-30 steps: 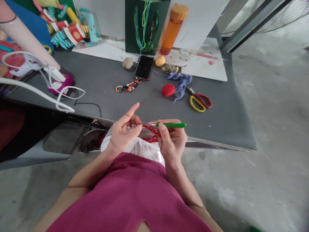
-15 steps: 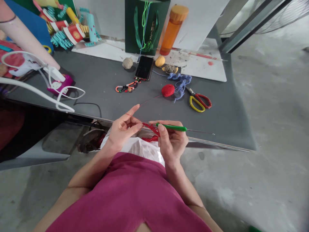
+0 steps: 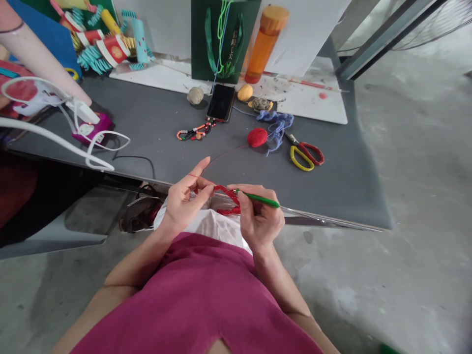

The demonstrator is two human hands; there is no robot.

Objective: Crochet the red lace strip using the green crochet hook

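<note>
My right hand [image 3: 260,216] grips a green-handled crochet hook [image 3: 260,198], its tip in a small piece of red crochet work [image 3: 226,199]. My left hand [image 3: 188,199] pinches the left side of that red piece, forefinger raised with the red thread running over it. The thread leads up across the grey table [image 3: 165,142] to a small red yarn ball [image 3: 257,137]. Both hands hover at the table's near edge, above my lap.
Red-and-yellow scissors [image 3: 305,154], a tangle of blue yarn [image 3: 275,123], a phone [image 3: 221,102], a bead string [image 3: 194,132], an orange bottle [image 3: 264,44] and a green bag [image 3: 220,39] lie farther back. Another person's arm [image 3: 37,56] and white cables [image 3: 66,132] are at left.
The hook has tilted, its far end dropping toward my right hand, and the hook tip has moved left into the red work. My left hand has barely shifted.
</note>
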